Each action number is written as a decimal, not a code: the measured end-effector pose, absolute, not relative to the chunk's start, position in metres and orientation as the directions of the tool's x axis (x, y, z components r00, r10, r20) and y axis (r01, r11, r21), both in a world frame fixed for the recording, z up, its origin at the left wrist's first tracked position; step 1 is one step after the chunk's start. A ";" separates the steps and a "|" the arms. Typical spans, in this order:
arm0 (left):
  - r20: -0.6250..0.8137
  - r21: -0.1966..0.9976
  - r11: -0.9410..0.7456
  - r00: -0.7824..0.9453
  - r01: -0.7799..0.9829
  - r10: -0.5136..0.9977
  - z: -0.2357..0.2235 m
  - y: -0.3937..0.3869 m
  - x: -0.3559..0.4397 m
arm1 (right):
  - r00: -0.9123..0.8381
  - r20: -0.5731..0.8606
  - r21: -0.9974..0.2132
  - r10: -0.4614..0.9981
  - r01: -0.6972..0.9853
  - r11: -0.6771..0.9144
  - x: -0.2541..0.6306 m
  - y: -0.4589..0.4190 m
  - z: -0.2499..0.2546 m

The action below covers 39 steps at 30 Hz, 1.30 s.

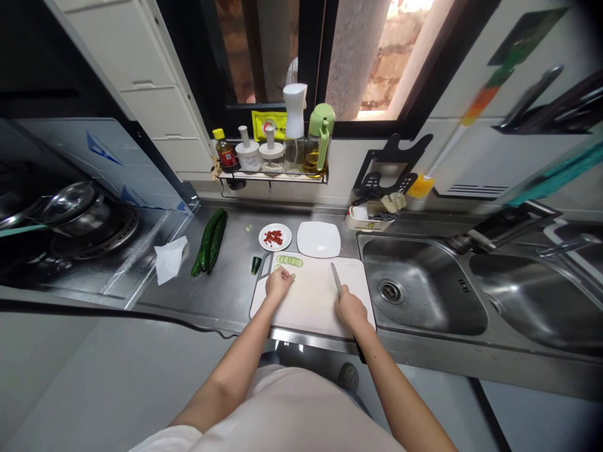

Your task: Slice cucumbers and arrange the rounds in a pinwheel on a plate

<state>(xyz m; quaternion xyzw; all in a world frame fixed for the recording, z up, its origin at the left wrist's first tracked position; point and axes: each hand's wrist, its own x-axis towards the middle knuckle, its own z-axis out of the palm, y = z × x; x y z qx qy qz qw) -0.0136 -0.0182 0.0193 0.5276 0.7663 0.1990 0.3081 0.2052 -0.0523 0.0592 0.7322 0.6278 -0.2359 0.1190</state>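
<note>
My right hand [352, 309] is wrapped round the handle of a knife [336, 277], whose blade points away over the right part of a white cutting board [313, 304]. At the board's left side, my left hand [279, 284] is closed in a pinch, with a thin pale-green cucumber slice [293, 277] at its fingertips. Just beyond it lies an overlapping row of cucumber slices [289, 260]. A dark green cucumber end piece [255, 265] rests left of the board.
Two whole cucumbers [210, 242] and a white tissue [170, 259] lie to the left. Behind the board stand a small plate [262, 243] of chopped red pieces and a white square plate [318, 239]. A steel sink [424, 301] is on the right; a condiment rack [277, 178] hangs behind.
</note>
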 end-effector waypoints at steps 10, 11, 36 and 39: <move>-0.235 0.590 0.455 -0.398 0.666 0.887 0.012 -0.007 -0.049 | 0.112 -0.507 -0.135 0.855 0.969 -0.207 0.206 -0.051 0.057; -0.228 0.577 0.458 -0.405 0.676 0.885 0.012 -0.007 -0.050 | 0.110 -0.505 -0.136 0.856 0.969 -0.204 0.206 -0.051 0.057; -0.031 0.545 0.137 -0.144 0.827 0.989 0.012 0.004 -0.014 | 0.113 -0.508 -0.134 0.854 0.969 -0.208 0.204 -0.052 0.057; -0.043 0.489 0.074 -0.061 0.869 0.997 0.017 0.014 -0.002 | 0.109 -0.507 -0.140 0.855 0.968 -0.207 0.205 -0.052 0.056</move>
